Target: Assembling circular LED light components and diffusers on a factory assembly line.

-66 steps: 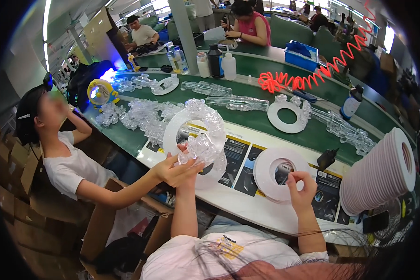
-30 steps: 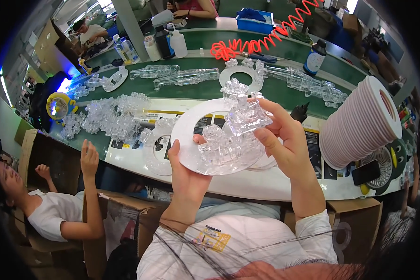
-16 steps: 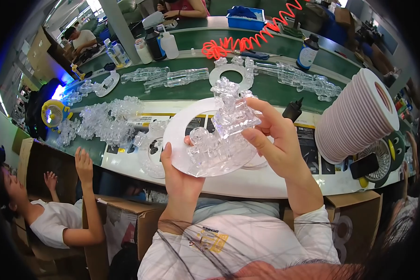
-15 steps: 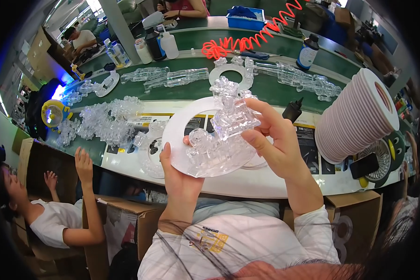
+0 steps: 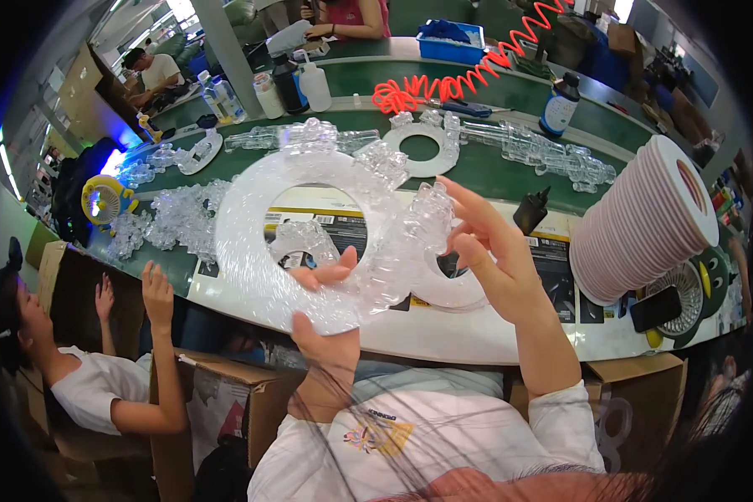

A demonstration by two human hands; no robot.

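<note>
A large white ring-shaped disc point(image 5: 251, 243) is held up close in front of me, with clear plastic moulded pieces point(image 5: 393, 251) clinging around its rim. My left hand point(image 5: 326, 326) grips its lower edge from below, thumb on the front face. My right hand point(image 5: 485, 251) holds the clear pieces at the ring's right side, fingers spread along them. Through the ring's hole I see the table's dark printed mats point(image 5: 309, 219).
A tall stack of white rings point(image 5: 644, 226) stands at the right by a small fan point(image 5: 686, 301). Clear plastic parts point(image 5: 167, 222) and another white ring point(image 5: 422, 149) lie on the green belt. A seated person point(image 5: 100, 385) raises a hand at the left beside cardboard boxes point(image 5: 217, 402).
The ring passed from the seated person into my hands, came up close, and has tilted so its hole faces me. My right hand shifted along the clear pieces at its right side.
</note>
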